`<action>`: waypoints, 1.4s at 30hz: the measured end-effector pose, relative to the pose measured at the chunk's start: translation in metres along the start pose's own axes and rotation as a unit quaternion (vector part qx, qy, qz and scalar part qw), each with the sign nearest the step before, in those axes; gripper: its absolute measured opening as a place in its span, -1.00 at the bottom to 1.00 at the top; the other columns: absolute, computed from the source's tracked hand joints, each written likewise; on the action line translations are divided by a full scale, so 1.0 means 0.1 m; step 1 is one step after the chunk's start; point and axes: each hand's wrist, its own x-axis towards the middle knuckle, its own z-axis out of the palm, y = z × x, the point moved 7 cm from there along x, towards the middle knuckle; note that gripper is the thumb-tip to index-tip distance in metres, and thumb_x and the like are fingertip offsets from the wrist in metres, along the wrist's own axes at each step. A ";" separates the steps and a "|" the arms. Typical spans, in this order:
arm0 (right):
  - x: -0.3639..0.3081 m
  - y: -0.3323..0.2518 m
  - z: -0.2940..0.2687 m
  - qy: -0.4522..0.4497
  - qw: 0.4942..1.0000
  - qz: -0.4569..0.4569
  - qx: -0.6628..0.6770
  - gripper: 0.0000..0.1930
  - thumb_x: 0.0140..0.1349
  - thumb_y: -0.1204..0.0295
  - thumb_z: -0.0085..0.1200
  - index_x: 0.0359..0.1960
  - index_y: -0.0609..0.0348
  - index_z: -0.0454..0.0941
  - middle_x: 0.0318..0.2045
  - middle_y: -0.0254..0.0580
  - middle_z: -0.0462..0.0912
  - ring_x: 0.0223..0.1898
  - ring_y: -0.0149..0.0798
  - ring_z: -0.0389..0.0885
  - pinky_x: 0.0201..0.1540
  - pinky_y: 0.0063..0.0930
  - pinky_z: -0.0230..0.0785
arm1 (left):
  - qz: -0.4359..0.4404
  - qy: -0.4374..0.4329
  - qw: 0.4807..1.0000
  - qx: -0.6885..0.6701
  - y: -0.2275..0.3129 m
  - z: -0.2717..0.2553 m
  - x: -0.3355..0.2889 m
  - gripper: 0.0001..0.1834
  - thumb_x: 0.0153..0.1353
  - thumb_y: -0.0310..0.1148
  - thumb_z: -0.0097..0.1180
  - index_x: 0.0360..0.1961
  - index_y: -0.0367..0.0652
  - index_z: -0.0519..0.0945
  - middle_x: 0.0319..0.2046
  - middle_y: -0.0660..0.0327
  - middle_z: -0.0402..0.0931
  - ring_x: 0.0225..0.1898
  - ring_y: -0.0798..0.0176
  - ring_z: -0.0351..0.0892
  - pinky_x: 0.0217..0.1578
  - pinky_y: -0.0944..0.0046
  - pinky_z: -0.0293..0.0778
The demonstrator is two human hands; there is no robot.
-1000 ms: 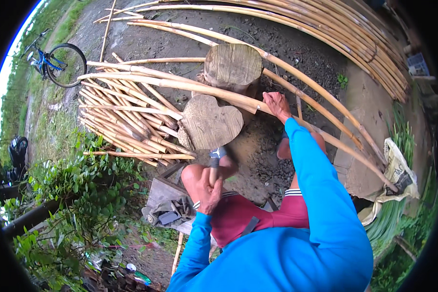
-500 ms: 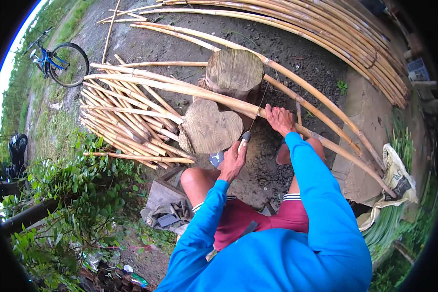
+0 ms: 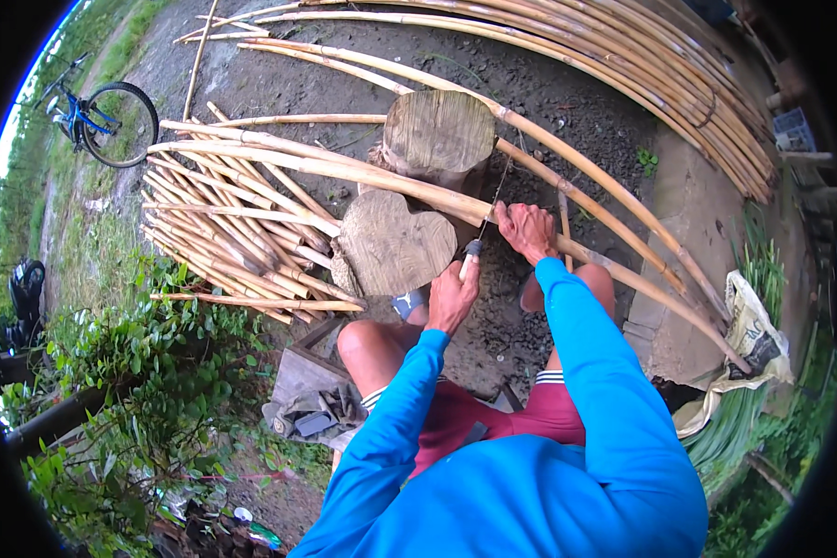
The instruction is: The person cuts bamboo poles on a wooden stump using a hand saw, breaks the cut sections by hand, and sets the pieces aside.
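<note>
Has lifted the left hand (image 3: 453, 299) from low beside the left knee (image 3: 355, 339) a second ago to just off the picture's centre, toward four o'clock, closed round the handle of a thin-bladed tool (image 3: 474, 247). Now points the blade toward one o'clock, crossing a bamboo pole (image 3: 428, 192). Grips that same pole with the right hand (image 3: 527, 231), toward two o'clock, set closer to the blade than half a second ago and now just beside it. Seems, on that evidence, to have brought tool and pole together at one spot, steadied close by, with little clearance for the right hand. Cannot tell whether biting into the pole or only resting against it. Traced along the pole, runs from ten o'clock, past a heap of shorter canes (image 3: 232, 246), a heart-shaped stump (image 3: 395, 246) toward eleven and a round stump (image 3: 439, 130) at twelve, then down to a pale sack (image 3: 746, 312) between three and four.
</note>
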 end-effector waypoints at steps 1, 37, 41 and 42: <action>-0.01 0.00 0.00 0.001 1.000 -0.005 -0.005 -0.34 0.44 -0.11 -0.15 -0.45 0.22 0.77 -0.40 0.28 0.73 -0.31 0.33 0.75 -0.14 0.11 0.63 | -0.003 0.000 1.000 -0.001 0.03 -0.01 -0.01 -0.31 0.49 0.21 -0.15 -0.33 -0.32 0.55 -0.43 -0.30 0.55 -0.26 -0.43 0.58 -0.19 -0.22 0.42; 0.32 0.32 0.38 -0.177 0.977 0.022 0.116 -0.43 0.40 -0.06 -0.25 -0.17 0.12 0.71 -0.31 0.04 0.74 -0.31 0.09 0.74 -0.27 -0.05 0.59 | -0.092 -0.034 0.969 -0.225 -0.24 -0.48 -0.33 -0.43 0.47 0.12 0.03 -0.26 -0.29 0.55 -0.57 0.23 0.43 -0.50 0.27 0.42 -0.44 0.13 0.34; 0.35 0.28 0.58 -0.415 0.820 0.072 0.387 -0.52 0.43 -0.13 -0.18 -0.05 -0.06 0.61 -0.40 -0.24 0.65 -0.48 -0.29 0.66 -0.47 -0.39 0.55 | 0.027 0.106 0.984 0.139 -0.37 -1.21 -0.93 -0.53 0.42 -0.08 0.03 0.00 -0.32 0.68 -0.26 -0.04 0.63 -0.18 0.01 0.60 -0.08 0.05 0.45; 0.31 0.03 0.46 -0.425 0.764 0.052 0.483 -0.49 0.47 -0.16 -0.19 0.04 -0.08 0.60 -0.35 -0.22 0.69 -0.46 -0.27 0.69 -0.45 -0.38 0.57 | 0.136 0.259 0.954 0.071 -0.74 -1.32 -1.19 -0.52 0.38 -0.09 0.01 -0.01 -0.32 0.67 -0.10 -0.09 0.61 0.03 -0.19 0.52 0.16 -0.07 0.34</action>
